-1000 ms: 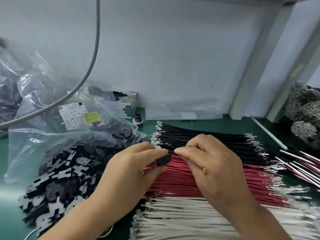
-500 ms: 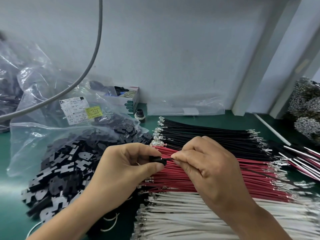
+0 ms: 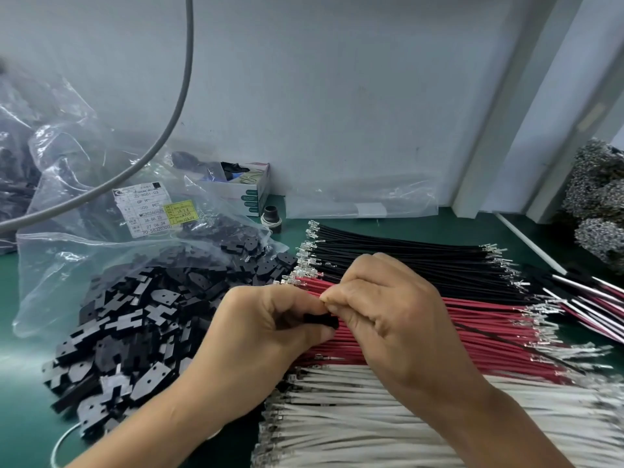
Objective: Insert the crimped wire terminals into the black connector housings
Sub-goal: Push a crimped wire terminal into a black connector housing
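The left hand curls round a black connector housing, pinched between thumb and fingers, while the right hand closes its thumb and forefinger on a black wire right at the housing's mouth, so the two hands touch there. The terminal itself is hidden by the fingertips, and whether it is seated cannot be told; by the look of it, this insertion is under way rather than finished. Beneath the hands lie three sorted rows on the green bench: white wires nearest, red wires in the middle, black wires farthest, all with bare metal terminals showing at their ends. To the left, a heap of loose black housings spills from a clear plastic bag bearing a printed label. At the far right, a few red-and-white leads lie apart, possibly finished pieces, though that is unclear. Judging by the full rows and the large heap, most of the work remains. Further back stand a small open box and a grey cable against the wall.
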`<state>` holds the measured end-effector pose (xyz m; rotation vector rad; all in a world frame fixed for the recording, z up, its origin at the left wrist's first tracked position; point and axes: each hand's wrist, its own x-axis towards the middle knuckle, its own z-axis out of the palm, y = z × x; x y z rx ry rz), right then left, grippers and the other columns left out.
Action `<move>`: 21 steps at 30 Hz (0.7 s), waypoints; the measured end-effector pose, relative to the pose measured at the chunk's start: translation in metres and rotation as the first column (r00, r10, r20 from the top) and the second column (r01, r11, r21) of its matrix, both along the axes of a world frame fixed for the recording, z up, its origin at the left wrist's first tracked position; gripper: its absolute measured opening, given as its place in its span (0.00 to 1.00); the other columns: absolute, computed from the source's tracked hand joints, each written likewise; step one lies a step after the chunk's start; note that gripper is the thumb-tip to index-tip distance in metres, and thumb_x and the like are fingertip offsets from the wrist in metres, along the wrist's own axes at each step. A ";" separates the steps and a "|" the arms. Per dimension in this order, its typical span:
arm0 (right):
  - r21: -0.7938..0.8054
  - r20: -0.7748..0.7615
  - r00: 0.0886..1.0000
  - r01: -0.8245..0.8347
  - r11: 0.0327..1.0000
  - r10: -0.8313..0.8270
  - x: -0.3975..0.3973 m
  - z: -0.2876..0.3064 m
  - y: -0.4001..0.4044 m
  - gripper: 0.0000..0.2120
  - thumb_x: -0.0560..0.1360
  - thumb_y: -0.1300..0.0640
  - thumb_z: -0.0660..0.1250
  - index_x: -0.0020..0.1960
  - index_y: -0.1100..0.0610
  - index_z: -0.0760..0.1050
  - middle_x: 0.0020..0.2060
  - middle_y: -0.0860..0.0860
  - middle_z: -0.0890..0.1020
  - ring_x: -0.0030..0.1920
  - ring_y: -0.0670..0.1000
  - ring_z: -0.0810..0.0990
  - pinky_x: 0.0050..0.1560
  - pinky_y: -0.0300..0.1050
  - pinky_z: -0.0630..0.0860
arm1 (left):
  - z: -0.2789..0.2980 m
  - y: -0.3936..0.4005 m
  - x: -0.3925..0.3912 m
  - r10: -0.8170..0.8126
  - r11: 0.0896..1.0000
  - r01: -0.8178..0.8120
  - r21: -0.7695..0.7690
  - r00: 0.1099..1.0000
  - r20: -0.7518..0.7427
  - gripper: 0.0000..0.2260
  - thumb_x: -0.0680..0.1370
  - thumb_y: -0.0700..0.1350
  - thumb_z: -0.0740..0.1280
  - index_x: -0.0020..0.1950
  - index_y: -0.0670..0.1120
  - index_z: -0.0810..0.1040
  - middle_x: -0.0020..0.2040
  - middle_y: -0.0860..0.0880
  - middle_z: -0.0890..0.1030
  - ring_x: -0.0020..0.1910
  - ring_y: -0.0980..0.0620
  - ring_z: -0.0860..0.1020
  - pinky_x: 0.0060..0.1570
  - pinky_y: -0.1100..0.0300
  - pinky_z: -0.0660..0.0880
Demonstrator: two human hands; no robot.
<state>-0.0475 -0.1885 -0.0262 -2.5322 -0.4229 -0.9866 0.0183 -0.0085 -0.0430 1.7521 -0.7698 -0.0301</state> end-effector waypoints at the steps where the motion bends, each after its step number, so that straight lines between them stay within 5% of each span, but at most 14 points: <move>1: -0.024 -0.007 1.000 0.012 1.000 -0.012 0.000 0.002 -0.004 0.03 0.76 0.59 0.71 0.45 0.57 0.84 0.39 0.46 0.78 0.40 0.49 0.76 0.37 0.47 0.76 | 0.000 -0.002 0.000 0.010 1.000 -0.011 -0.017 1.000 -0.021 0.11 0.69 0.41 0.80 0.46 0.56 0.88 0.40 0.53 0.87 0.38 0.52 0.85 0.40 0.62 0.82; 6: -0.065 0.036 0.990 0.135 0.989 -0.133 -0.007 0.008 -0.022 0.06 0.77 0.53 0.71 0.47 0.54 0.86 0.39 0.44 0.80 0.41 0.48 0.78 0.36 0.48 0.78 | 0.007 -0.004 0.011 -0.028 0.990 0.010 -0.140 0.992 -0.127 0.10 0.67 0.48 0.78 0.48 0.54 0.88 0.40 0.45 0.87 0.38 0.47 0.85 0.42 0.59 0.82; 11: -0.106 0.231 0.941 0.275 0.955 -0.246 -0.012 0.006 -0.023 0.04 0.75 0.62 0.75 0.49 0.56 0.85 0.43 0.48 0.82 0.43 0.51 0.77 0.37 0.46 0.76 | 0.006 -0.001 0.022 0.084 0.981 -0.105 -0.160 0.988 -0.131 0.10 0.75 0.44 0.74 0.52 0.58 0.87 0.36 0.50 0.85 0.31 0.58 0.78 0.32 0.69 0.74; 16: -0.221 -0.137 0.959 0.213 0.952 -0.246 -0.003 -0.013 -0.005 0.05 0.76 0.53 0.73 0.51 0.47 0.84 0.43 0.41 0.79 0.46 0.46 0.75 0.37 0.44 0.77 | -0.002 0.002 0.026 0.123 0.983 -0.145 -0.112 0.975 -0.184 0.16 0.73 0.42 0.77 0.56 0.59 0.86 0.40 0.53 0.86 0.34 0.60 0.77 0.37 0.71 0.75; 21: -0.094 -0.216 0.942 0.243 0.965 -0.258 0.007 -0.018 -0.005 0.07 0.76 0.49 0.72 0.54 0.44 0.84 0.41 0.39 0.77 0.46 0.42 0.72 0.41 0.36 0.71 | -0.005 0.004 0.026 0.139 0.988 -0.144 -0.052 0.986 -0.094 0.16 0.75 0.40 0.76 0.58 0.57 0.85 0.40 0.57 0.86 0.36 0.63 0.80 0.39 0.73 0.74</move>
